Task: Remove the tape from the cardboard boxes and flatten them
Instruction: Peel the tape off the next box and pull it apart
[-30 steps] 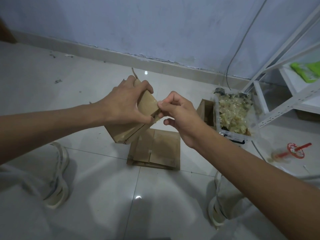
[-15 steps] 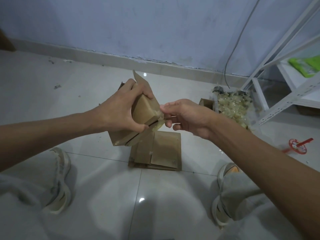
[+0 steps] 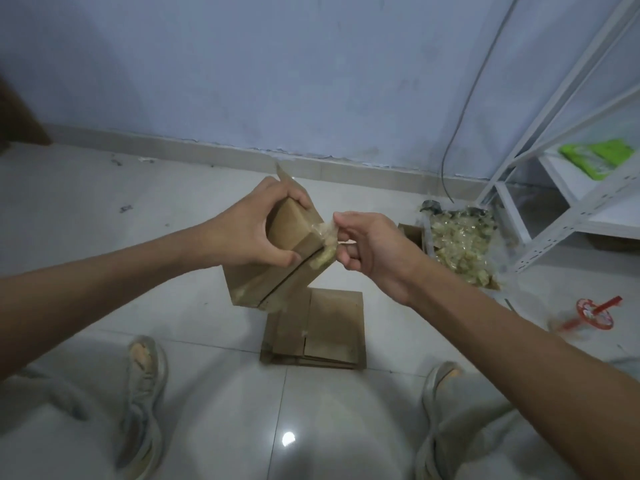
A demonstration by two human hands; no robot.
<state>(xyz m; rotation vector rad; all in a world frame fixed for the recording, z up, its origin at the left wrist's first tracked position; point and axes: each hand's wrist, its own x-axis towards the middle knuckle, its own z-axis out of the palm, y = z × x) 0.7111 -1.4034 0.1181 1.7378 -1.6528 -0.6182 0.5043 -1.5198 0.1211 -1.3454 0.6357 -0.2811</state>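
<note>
A small brown cardboard box (image 3: 277,271) is held tilted in the air above the floor. My left hand (image 3: 249,233) grips its upper end, fingers over the top and thumb on the near face. My right hand (image 3: 367,244) pinches a crumpled strip of clear tape (image 3: 327,235) that still clings to the box's right corner. Below the box, a stack of flattened cardboard boxes (image 3: 325,327) lies on the white tiled floor.
A clear bag of crumpled tape (image 3: 460,244) sits at the right beside an open cardboard box (image 3: 412,233). A white metal shelf (image 3: 581,188) stands at far right, a red-lidded cup (image 3: 595,311) on the floor near it. My shoes (image 3: 145,393) flank the stack.
My right hand has pulled the tape away from the box's corner to the right, so a longer strip now stretches between them. The left hand keeps its hold on the box.
</note>
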